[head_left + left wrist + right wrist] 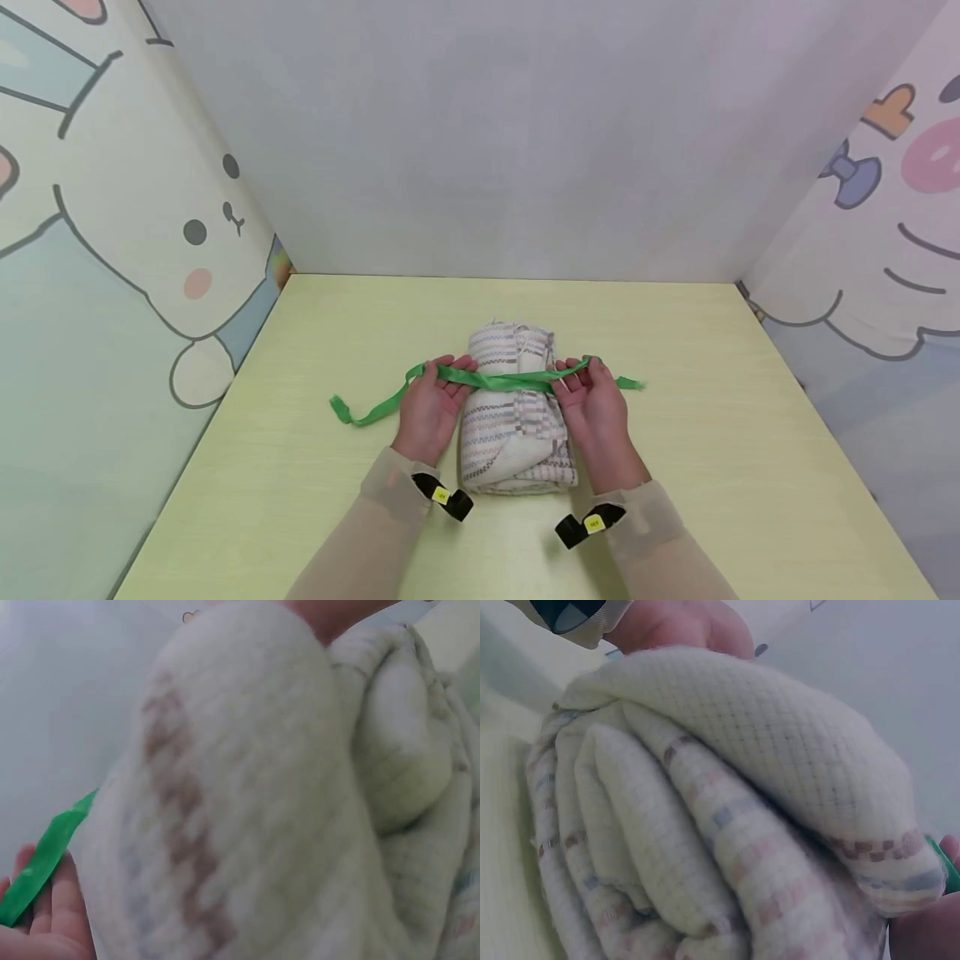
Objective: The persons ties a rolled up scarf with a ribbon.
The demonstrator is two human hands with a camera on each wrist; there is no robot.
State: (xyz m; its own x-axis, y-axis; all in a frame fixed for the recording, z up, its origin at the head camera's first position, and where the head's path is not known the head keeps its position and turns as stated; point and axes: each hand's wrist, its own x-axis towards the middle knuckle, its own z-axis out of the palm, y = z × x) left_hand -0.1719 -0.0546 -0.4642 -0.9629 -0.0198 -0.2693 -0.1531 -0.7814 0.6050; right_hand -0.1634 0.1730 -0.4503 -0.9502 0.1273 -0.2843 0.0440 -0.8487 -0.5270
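A rolled-up cloth (495, 429), whitish with rows of small coloured checks, lies lengthwise on the table. Across its upper half runs a green ribbon (513, 382), its strands overlapping on top. My left hand (429, 417), palm up at the roll's left side, pinches the ribbon between thumb and fingers; a loose tail trails left onto the table. On the right side my right hand (596, 412) pinches the other part, with a short tail showing beyond it. The left wrist view shows ribbon (49, 855) lying over the left fingers (66, 900). Layered folds of the roll (727, 825) fill the right wrist view.
The pale yellow-green table (750, 433) extends around the roll. A plain grey-white wall (510, 150) rises at its back edge, and cartoon-printed panels (135, 250) stand on both sides. Black wrist cameras (453, 502) sit on both sleeves.
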